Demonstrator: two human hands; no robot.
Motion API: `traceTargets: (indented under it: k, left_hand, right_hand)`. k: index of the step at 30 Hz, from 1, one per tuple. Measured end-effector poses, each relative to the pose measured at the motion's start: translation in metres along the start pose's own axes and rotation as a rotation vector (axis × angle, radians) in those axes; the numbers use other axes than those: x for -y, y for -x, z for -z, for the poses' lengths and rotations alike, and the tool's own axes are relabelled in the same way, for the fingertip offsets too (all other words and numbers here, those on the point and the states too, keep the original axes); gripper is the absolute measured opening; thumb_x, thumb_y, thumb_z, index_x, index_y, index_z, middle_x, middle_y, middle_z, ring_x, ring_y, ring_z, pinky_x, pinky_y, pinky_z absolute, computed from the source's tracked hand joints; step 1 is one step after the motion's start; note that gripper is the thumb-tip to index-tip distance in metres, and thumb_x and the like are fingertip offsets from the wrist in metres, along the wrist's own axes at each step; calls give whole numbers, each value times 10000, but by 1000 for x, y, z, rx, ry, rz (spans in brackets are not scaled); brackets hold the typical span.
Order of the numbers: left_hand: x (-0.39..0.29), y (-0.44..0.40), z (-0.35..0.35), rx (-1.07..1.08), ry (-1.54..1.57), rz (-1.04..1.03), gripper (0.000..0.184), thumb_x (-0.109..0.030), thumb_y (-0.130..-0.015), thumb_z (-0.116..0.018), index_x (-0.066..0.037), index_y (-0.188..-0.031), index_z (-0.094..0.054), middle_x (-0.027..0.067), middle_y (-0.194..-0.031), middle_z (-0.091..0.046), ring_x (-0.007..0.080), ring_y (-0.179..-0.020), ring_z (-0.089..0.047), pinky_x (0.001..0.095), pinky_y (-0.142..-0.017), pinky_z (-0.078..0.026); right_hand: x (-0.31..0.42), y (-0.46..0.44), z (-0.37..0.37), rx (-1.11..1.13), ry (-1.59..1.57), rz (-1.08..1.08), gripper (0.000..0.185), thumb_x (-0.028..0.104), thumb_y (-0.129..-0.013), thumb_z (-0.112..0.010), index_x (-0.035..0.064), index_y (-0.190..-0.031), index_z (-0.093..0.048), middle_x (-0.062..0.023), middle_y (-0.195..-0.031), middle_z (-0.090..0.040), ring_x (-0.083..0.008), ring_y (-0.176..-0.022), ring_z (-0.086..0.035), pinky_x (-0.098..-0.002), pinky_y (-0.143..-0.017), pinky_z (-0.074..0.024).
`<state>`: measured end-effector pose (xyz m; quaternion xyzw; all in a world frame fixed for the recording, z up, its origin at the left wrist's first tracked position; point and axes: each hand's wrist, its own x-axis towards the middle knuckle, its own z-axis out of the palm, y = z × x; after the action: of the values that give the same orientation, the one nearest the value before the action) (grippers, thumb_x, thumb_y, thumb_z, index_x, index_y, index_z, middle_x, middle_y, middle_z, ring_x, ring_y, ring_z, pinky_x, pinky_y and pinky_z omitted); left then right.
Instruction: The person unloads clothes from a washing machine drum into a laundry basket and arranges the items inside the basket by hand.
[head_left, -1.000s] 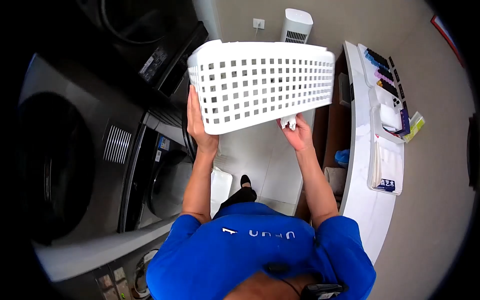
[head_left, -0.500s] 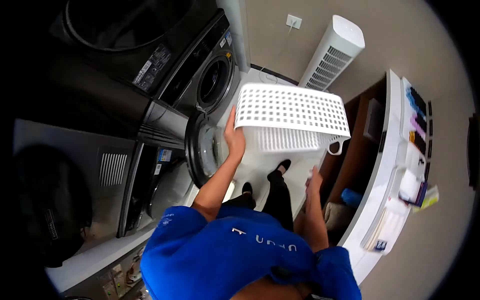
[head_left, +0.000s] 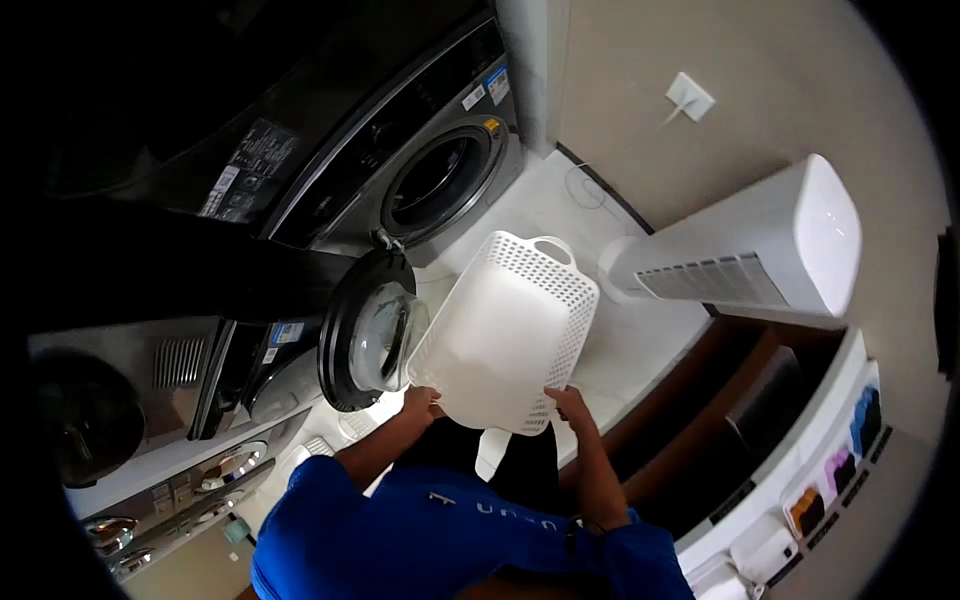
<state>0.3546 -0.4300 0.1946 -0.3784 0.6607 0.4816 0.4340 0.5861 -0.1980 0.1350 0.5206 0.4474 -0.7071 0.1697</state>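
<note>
A white plastic laundry basket (head_left: 495, 335) with perforated sides is held in front of me, its open top facing up toward me and nothing visible inside. My left hand (head_left: 421, 402) grips its near left corner. At the near right side, my right hand (head_left: 567, 402) has its fingers closed on the rim. Just left of the basket stands the open round door (head_left: 362, 332) of a front-loading washing machine (head_left: 455, 185). The drum opening looks dark.
A white tower appliance (head_left: 745, 240) stands at the far right near a wall socket (head_left: 690, 97). Brown shelves (head_left: 690, 410) run under a white counter on the right. More dark machines (head_left: 90, 420) line the left. Pale floor (head_left: 630, 320) shows beyond the basket.
The basket has turned from its side to open-side up and come down closer to my body. My right hand, earlier low and away from it, now grips its rim. My view has rotated.
</note>
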Motion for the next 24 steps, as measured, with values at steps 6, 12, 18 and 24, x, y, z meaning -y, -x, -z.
traceTargets:
  k: [6,12,18,24]
  left_hand:
    - [-24,-99,-68,227,-96,-86,622,-95,-747,-600,-29,-1274,-277,220,-1146,-437,379,-1027,-512,530,-704,-525]
    - [-129,-220,-146,-135,-873,-1178,799,-134,-781,-640,52,-1354,-115,326,-1305,-237,471,-1194,-282,440,-1005,-281]
    - [-296,-290,-224,-675,-1207,-1504,750,-302,-810,-616,-55,-1376,-189,280,-1367,-212,429,-1270,-225,608,-985,-219]
    - [-435,-363,-212,-967,-1294,-1293,718,-407,-841,-559,-71,-1378,-221,213,-1407,-215,375,-1277,-263,542,-1012,-255]
  right_hand:
    - [29,-91,39,-75,-91,185,201,178,-769,-588,10,-878,-561,-20,-631,-510,-121,-486,-441,-249,-408,-348]
    - [35,-198,30,-228,-54,252,178,117,-764,-532,-12,-885,-539,-40,-618,-512,-120,-399,-443,-265,-355,-354]
    - [26,-264,-20,-424,-159,317,306,93,-739,-496,-57,-1006,-498,-102,-799,-538,-184,-632,-488,-285,-569,-376]
    - [35,-283,-67,-482,-300,366,467,83,-722,-487,-96,-1151,-438,-150,-1036,-514,-236,-909,-492,-307,-853,-366]
